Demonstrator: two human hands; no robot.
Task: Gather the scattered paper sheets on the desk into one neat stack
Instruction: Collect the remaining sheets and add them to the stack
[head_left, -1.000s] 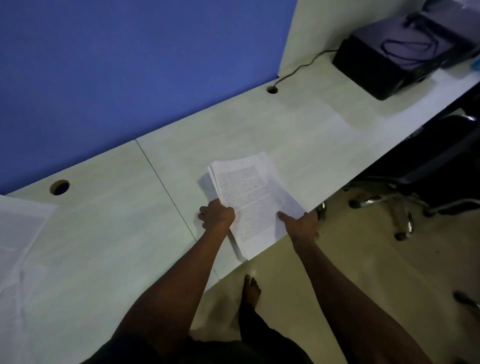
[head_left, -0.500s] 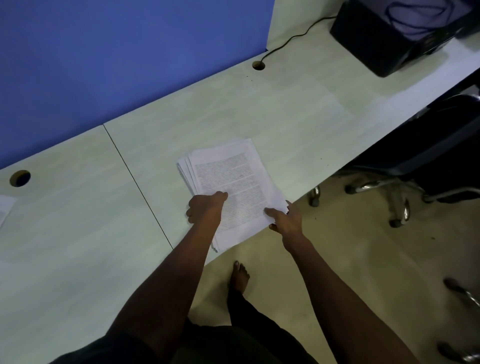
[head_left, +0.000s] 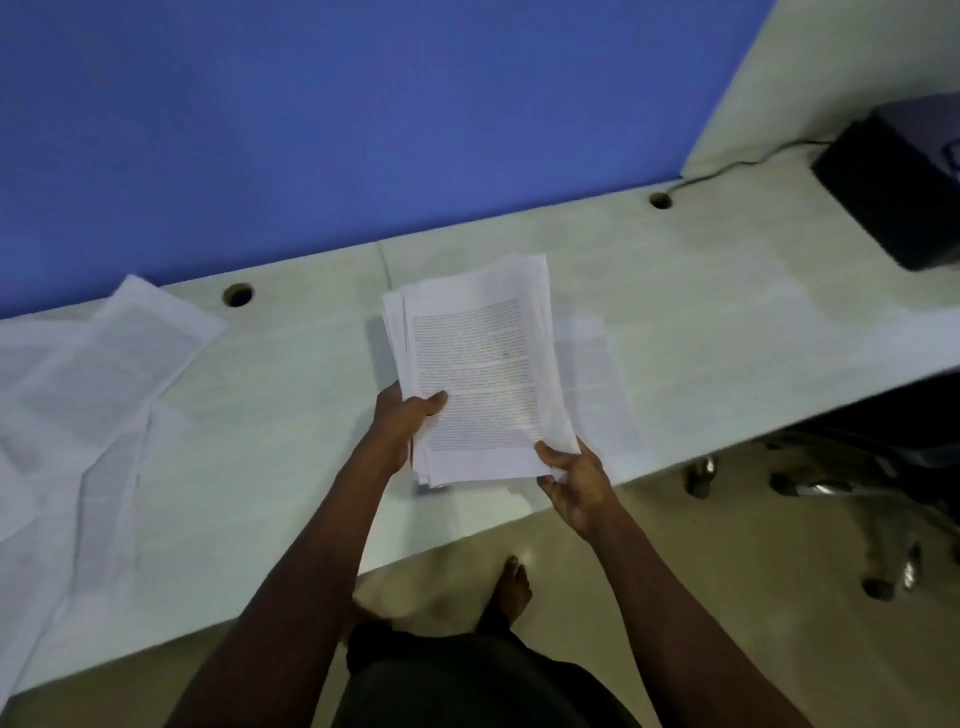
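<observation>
The left hand (head_left: 402, 426) grips the left edge of the stack of paper sheets (head_left: 480, 364) near its lower corner, thumb laid flat across the printed top page and the fingers curled out of sight beneath; the right hand (head_left: 574, 478) pinches the stack's lower right corner, thumb on top along the bottom margin, the other fingers loosely bent under and beside the edge; the stack is carried between both hands above the middle of the counter (head_left: 260, 447), casting a shadow on the surface at its left and bottom edges, so it appears lifted rather than lying flat, though whether its far end touches the surface cannot be told; its long axis runs from the person toward the blue partition (head_left: 363, 114), leaning slightly to the left at the far end, with the lines of text crosswise and the sheet edges fanned unevenly at the top left; a single printed sheet (head_left: 597, 384) lies flat on the counter just beside and partly under the stack's right side; further loose sheets (head_left: 104, 374) lie overlapping at the counter's left end, well apart from the stack; a black device (head_left: 898, 202) sits at the far right with a cable (head_left: 737, 166) leading to a round grommet hole (head_left: 660, 200).
</observation>
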